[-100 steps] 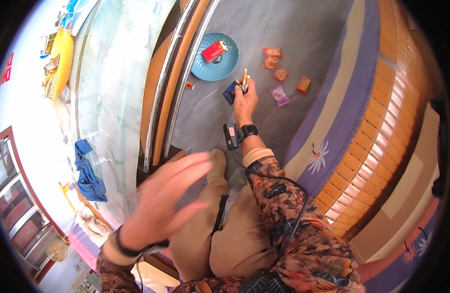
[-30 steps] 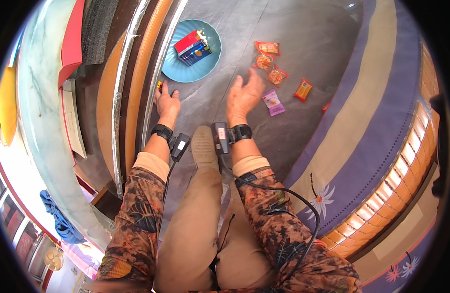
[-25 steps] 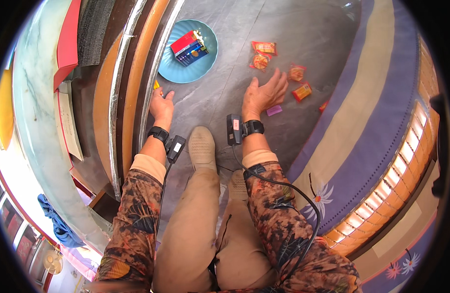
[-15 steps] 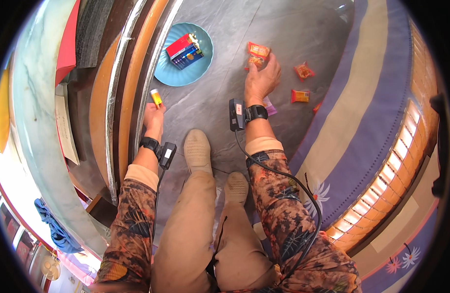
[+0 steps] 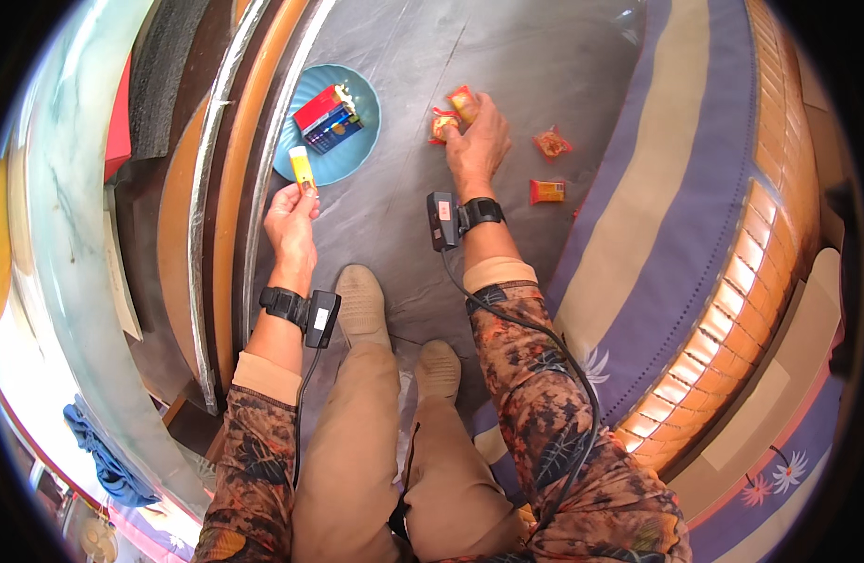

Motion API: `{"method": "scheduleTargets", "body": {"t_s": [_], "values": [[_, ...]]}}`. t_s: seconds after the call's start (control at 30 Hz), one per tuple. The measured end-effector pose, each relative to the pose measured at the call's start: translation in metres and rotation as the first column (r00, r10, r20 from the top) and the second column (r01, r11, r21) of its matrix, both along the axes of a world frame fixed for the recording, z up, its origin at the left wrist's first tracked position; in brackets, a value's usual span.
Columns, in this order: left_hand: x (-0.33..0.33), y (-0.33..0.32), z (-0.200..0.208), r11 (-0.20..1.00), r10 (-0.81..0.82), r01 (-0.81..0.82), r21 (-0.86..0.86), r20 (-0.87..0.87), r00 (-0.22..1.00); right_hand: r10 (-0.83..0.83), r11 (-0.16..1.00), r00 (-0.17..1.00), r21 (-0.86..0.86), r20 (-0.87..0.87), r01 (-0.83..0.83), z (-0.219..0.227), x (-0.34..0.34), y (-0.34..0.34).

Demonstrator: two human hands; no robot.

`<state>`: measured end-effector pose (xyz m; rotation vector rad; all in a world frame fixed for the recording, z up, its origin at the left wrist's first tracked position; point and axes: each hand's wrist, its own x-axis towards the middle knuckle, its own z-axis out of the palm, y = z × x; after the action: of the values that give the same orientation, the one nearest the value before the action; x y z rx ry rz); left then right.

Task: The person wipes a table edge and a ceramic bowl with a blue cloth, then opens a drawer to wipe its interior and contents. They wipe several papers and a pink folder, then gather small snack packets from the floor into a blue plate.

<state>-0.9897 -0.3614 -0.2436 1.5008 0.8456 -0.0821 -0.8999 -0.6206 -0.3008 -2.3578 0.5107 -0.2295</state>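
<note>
My left hand (image 5: 291, 223) pinches a small yellow tube (image 5: 303, 169) with a white end. The tube overlaps the near rim of a scalloped blue plate (image 5: 364, 141) on the floor. On that plate a red-and-blue carton (image 5: 329, 124) lies tilted, with pale bits at its end. To the right, my right hand (image 5: 481, 148) is closed at a red-and-yellow snack packet (image 5: 463, 101). A second snack packet (image 5: 443, 125) shows beside the thumb. The palm side of this hand is hidden.
Right of my right hand lie a crinkled red packet (image 5: 551, 143) and a flat orange-red packet (image 5: 547, 191) on the grey floor (image 5: 409, 220). A seat with a purple-and-beige cover (image 5: 657, 188) bounds the right. Layered table edges (image 5: 235, 169) rise at the left.
My left hand has moved forward with the yellow tube, up to the plate. My right hand stays at the snack packets, which now show as two. A purple packet beneath my right wrist is no longer visible.
</note>
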Motion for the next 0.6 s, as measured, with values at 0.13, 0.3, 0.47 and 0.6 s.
{"method": "scheduleTargets", "body": {"t_s": [0.13, 0.3, 0.47, 0.6], "values": [[0.008, -0.008, -0.003, 1.0, -0.002, 0.003, 0.013, -0.077, 0.997, 0.014, 1.0, 0.997, -0.013, -0.082, -0.015, 0.003, -0.001, 0.006], [-0.006, -0.01, -0.001, 0.997, -0.076, 0.075, -0.016, -0.066, 0.995, -0.008, 0.999, 0.998, 0.053, -0.065, 0.011, 0.002, -0.012, 0.019], [-0.015, -0.014, 0.002, 0.997, -0.081, 0.079, -0.022, -0.056, 0.995, -0.298, 0.871, 0.955, 0.406, -0.013, 0.277, 0.016, -0.025, 0.031], [-0.012, -0.02, 0.003, 0.99, -0.135, 0.137, 0.018, -0.084, 0.987, -0.127, 0.558, 0.988, 0.817, -0.086, 0.143, 0.039, -0.023, 0.051]]}}
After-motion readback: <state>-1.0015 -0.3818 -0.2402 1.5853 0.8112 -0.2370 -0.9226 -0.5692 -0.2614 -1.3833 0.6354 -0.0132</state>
